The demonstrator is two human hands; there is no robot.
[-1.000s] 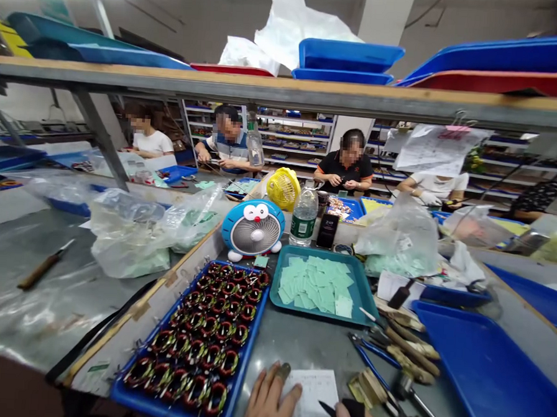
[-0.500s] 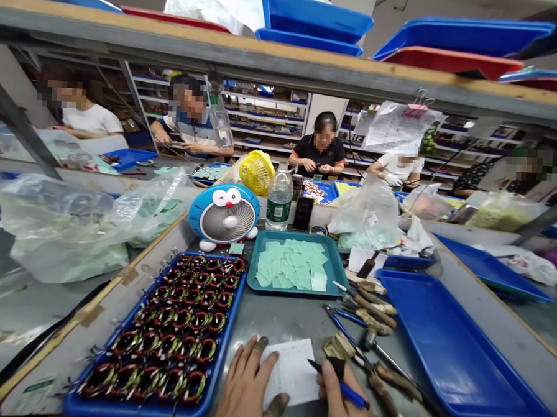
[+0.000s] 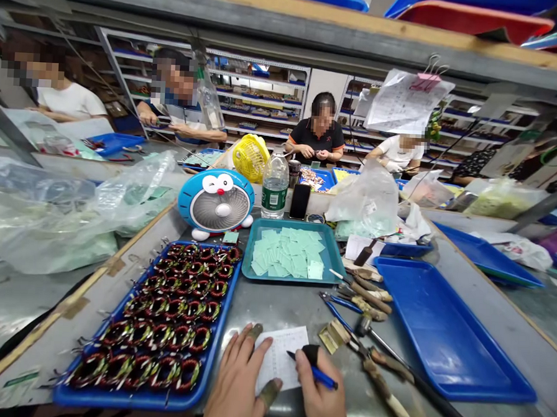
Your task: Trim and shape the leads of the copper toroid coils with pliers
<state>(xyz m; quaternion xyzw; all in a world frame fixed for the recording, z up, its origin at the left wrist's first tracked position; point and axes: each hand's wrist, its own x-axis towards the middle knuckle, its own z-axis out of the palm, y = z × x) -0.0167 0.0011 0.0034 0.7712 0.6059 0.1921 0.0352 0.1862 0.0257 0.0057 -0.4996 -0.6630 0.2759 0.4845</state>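
Head view: a blue plastic tray of red-and-green wire coils [image 3: 58,396], a paper sheet and a pen.
The tray sits at nine o'clock from the small white paper sheet with writing [image 3: 282,358], which lies under the fingertips of the left hand [image 3: 236,387]; those fingers are loosely spread, the thumb at the sheet's seven o'clock edge. The paper is probably light, limp and prone to slide or crease, best pressed flat by its margin. At three o'clock, the right hand [image 3: 322,397] pinches a slim blue pen with a black tip [image 3: 324,378] between thumb and forefinger, its tip over the sheet, its barrel slanting towards four o'clock. It looks light, stiff and slightly slippery, best taken near the tip.
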